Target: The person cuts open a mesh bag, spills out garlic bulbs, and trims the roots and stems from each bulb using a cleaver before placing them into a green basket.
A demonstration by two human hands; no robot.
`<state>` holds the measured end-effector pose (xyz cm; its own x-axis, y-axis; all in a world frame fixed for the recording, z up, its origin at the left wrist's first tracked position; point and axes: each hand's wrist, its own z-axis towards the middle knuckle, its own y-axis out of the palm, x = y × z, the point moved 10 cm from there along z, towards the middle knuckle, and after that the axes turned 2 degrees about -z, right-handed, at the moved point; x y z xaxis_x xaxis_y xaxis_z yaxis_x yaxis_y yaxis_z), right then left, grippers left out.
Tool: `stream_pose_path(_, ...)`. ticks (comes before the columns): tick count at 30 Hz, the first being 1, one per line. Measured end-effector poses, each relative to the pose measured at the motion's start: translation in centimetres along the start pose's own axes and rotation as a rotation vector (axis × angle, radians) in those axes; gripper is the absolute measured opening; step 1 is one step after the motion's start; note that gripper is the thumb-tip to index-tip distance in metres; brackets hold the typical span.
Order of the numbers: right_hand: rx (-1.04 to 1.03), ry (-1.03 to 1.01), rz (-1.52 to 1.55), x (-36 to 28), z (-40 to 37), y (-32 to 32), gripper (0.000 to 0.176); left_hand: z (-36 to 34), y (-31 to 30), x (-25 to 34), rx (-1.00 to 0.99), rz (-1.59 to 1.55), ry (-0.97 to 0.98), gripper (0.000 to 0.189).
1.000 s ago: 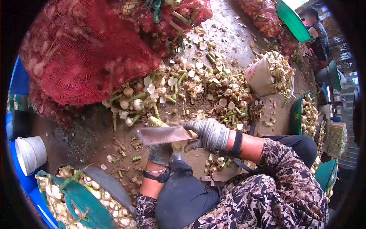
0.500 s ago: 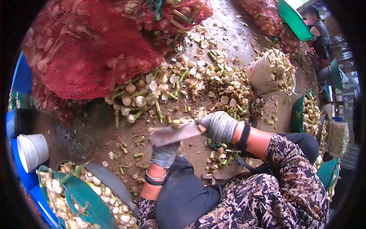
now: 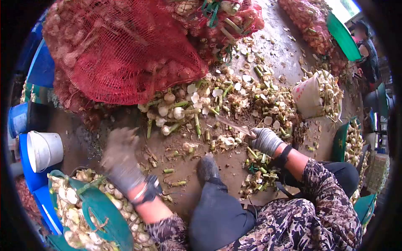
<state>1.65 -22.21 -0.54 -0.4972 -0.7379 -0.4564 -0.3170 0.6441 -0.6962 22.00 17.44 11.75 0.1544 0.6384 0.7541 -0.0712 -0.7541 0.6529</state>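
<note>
My right hand (image 3: pixel 266 141), in a grey glove, is closed round the handle of a knife (image 3: pixel 234 125). The flat blade points left, above the heap of trimmed stalks and peel. My left hand (image 3: pixel 122 161), gloved too, is smeared by motion beside the basket of garlic (image 3: pixel 94 213) at lower left; whether anything is in its fingers cannot be seen. Whole garlic bulbs (image 3: pixel 179 113) with cut stems lie on the ground ahead, below a red mesh sack (image 3: pixel 138 54) full of garlic.
A white bucket (image 3: pixel 45 151) stands at the left by blue tubs. A white sack (image 3: pixel 310 98) of stalks leans at the right, near a green basket of garlic (image 3: pixel 354 142). A person (image 3: pixel 368 54) is at the far right. My boot (image 3: pixel 208 168) rests in front.
My left hand has moved from under the blade out to the left, by the basket. My right hand with the knife has shifted right. The whole view has swung slightly left.
</note>
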Motion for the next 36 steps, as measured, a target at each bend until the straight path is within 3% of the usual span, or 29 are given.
stream_pose_path(1,0.013,-0.021,-0.048,-0.5,-0.1,-0.2,0.025,2.4,-3.8,-3.8,0.009,0.899,0.195,0.045)
stream_pose_path(3,0.011,-0.028,-0.075,0.1,0.1,0.1,0.025,5.2,-6.4,-13.0,-0.033,1.019,0.024,0.037)
stream_pose_path(4,0.007,-0.025,-0.054,0.2,0.0,0.2,0.025,6.4,-6.5,-15.1,-0.064,1.344,0.049,0.038)
stream_pose_path(5,0.006,-0.026,-0.033,0.3,0.0,0.2,0.026,8.5,-11.3,-19.6,-0.051,1.204,0.004,0.044)
stream_pose_path(8,-0.024,-0.001,-0.061,0.5,0.1,0.4,0.028,8.0,-10.2,-20.7,0.093,1.488,-0.039,0.056)
stream_pose_path(10,-0.019,-0.006,-0.073,0.2,0.4,0.5,0.029,6.4,-6.9,-18.7,0.110,2.065,-0.070,0.066)
stream_pose_path(11,-0.034,-0.018,-0.087,-0.1,0.5,0.7,0.030,5.9,-7.6,-18.8,0.105,2.066,-0.069,0.066)
stream_pose_path(15,-0.063,-0.033,-0.062,-1.6,0.4,1.7,0.032,3.1,-10.0,-21.5,-0.201,2.181,-0.288,0.064)
stream_pose_path(17,-0.101,-0.047,-0.141,-3.0,0.0,2.0,0.030,1.1,-8.8,-21.6,-0.312,2.227,-0.069,0.053)
stream_pose_path(19,-0.113,-0.105,-0.160,-4.2,-0.5,2.3,0.029,0.3,-9.5,-22.4,-0.318,2.174,-0.091,0.044)
stream_pose_path(21,-0.081,-0.196,-0.066,-5.1,-1.2,2.4,0.028,-0.9,-11.8,-23.8,-0.275,1.674,-0.402,0.033)
stream_pose_path(22,-0.101,-0.203,-0.069,-6.3,-1.8,1.9,0.028,-2.4,-10.8,-22.6,-0.185,1.401,-0.313,0.026)
stream_pose_path(24,-0.096,-0.238,-0.091,-6.9,-2.1,2.0,0.029,-3.8,-9.4,-22.7,-0.259,1.228,-0.285,0.022)
stream_pose_path(25,-0.085,-0.234,-0.057,-7.2,-2.4,2.1,0.031,-5.7,-10.6,-23.8,-0.148,0.968,-0.488,0.018)
stream_pose_path(26,-0.080,-0.261,-0.031,-7.9,-2.6,2.1,0.032,-7.4,-7.5,-22.8,0.010,0.715,-0.658,0.016)
stream_pose_path(27,-0.074,-0.289,-0.007,-8.5,-2.8,2.0,0.033,-7.9,-7.1,-23.7,0.002,0.713,-0.660,0.016)
stream_pose_path(29,-0.017,-0.391,0.101,-11.0,-3.7,0.7,0.035,-7.8,-3.8,-24.2,-0.228,0.436,-0.407,0.016)
stream_pose_path(30,0.008,-0.435,0.058,-11.8,-3.8,0.5,0.035,-8.2,-3.8,-24.8,-0.237,0.432,-0.413,0.016)
stream_pose_path(31,0.034,-0.480,0.012,-12.5,-3.9,0.2,0.035,-8.4,-2.1,-24.3,-0.432,0.740,-0.198,0.027)
stream_pose_path(33,-0.113,-0.350,-0.037,-10.8,-3.1,0.5,0.033,-9.5,1.6,-22.7,-0.625,1.036,0.039,0.042)
stream_pose_path(35,-0.092,-0.185,-0.054,-5.8,-1.6,0.7,0.032,-10.6,4.2,-21.3,-0.355,0.500,-0.613,0.038)
stream_pose_path(36,-0.135,-0.050,-0.061,-2.6,-1.2,0.9,0.031,-10.0,5.5,-20.1,-0.355,0.497,-0.595,0.038)
